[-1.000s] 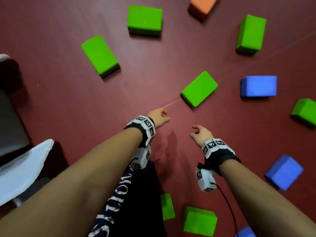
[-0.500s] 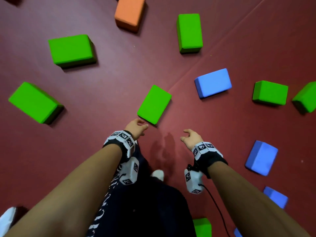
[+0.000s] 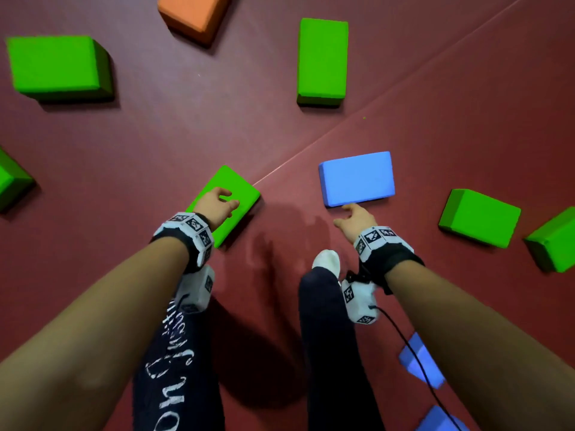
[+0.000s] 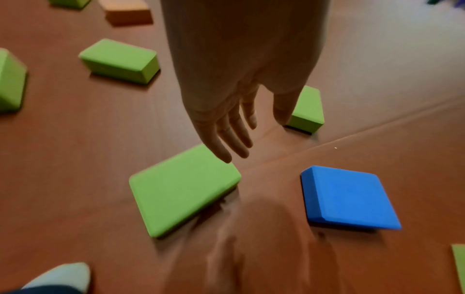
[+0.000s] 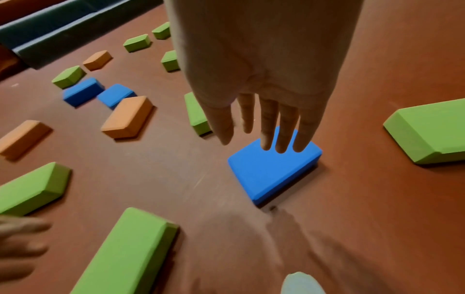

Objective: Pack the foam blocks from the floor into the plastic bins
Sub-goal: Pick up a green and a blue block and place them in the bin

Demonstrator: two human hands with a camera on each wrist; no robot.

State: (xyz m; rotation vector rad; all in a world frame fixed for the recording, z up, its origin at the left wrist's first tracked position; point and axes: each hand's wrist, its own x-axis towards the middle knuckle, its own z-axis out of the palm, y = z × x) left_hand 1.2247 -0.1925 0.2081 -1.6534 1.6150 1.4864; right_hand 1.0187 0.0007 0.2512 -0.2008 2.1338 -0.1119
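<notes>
A flat green foam block (image 3: 228, 203) (image 4: 183, 189) lies on the red floor just ahead of my feet. My left hand (image 3: 217, 203) (image 4: 234, 139) hangs above it with straight fingers, holding nothing. To its right lies a blue foam block (image 3: 357, 178) (image 5: 271, 169) (image 4: 347, 197). My right hand (image 3: 354, 217) (image 5: 271, 127) reaches over its near edge, fingers spread and straight, holding nothing; whether it touches I cannot tell. No bin is in view.
Several more green blocks (image 3: 322, 59) (image 3: 56, 66) (image 3: 479, 217), an orange block (image 3: 194, 14) and blue blocks (image 3: 420, 362) are scattered around on the floor. My legs and a white-socked foot (image 3: 326, 262) stand between my arms. A dark padded wall (image 5: 62, 29) runs at the far left.
I have stepped forward and both hands have reached out: the left hand has come over the green block, the right hand has come to the blue block's near edge.
</notes>
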